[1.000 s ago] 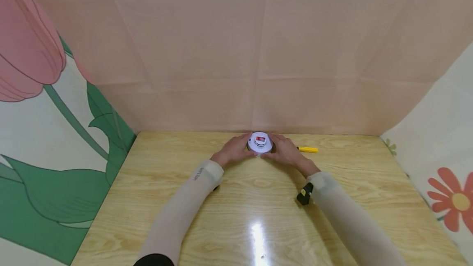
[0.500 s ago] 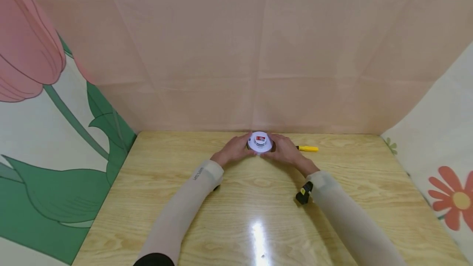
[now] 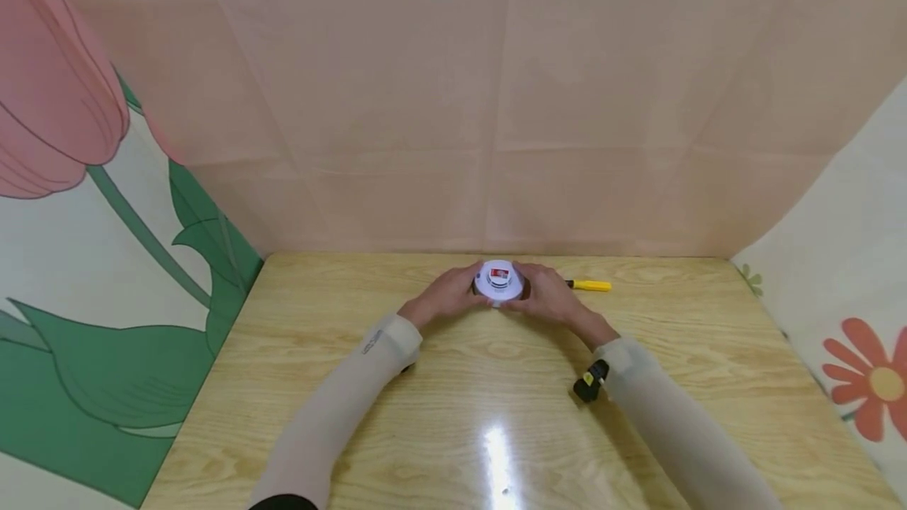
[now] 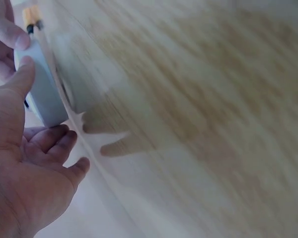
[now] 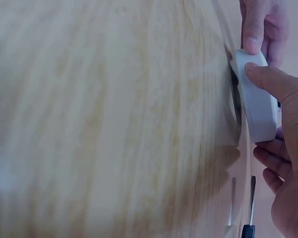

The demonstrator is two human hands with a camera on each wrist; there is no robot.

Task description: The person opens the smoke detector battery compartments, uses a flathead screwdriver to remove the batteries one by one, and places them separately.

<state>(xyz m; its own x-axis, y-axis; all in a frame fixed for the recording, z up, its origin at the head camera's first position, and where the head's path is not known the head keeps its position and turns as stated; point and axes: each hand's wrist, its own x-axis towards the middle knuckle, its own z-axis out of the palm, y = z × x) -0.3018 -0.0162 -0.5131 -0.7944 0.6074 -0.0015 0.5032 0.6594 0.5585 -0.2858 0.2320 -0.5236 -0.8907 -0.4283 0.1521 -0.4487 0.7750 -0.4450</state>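
Observation:
A round white smoke detector (image 3: 499, 282) with a red label on its raised centre is held close over the table, face up, near the back edge. My left hand (image 3: 449, 293) grips its left side, thumb on the near rim and fingers behind and below. On the opposite side my right hand (image 3: 552, 296) grips it the same way. The left wrist view shows the pale side wall of the smoke detector (image 4: 45, 94) between the thumbs and fingers. In the right wrist view the thumb of my right hand (image 5: 297, 119) presses on the near side of the smoke detector (image 5: 258, 106).
Just right of my right hand lies a screwdriver (image 3: 590, 286) with a yellow handle; its metal shaft shows in the right wrist view. The wooden table (image 3: 453, 400) ends at a pink cloth backdrop (image 3: 397, 203) close behind the hands.
Both hands have drawn the smoke detector slightly toward me, away from the backdrop. The grip stays the same, and the screwdriver has not moved.

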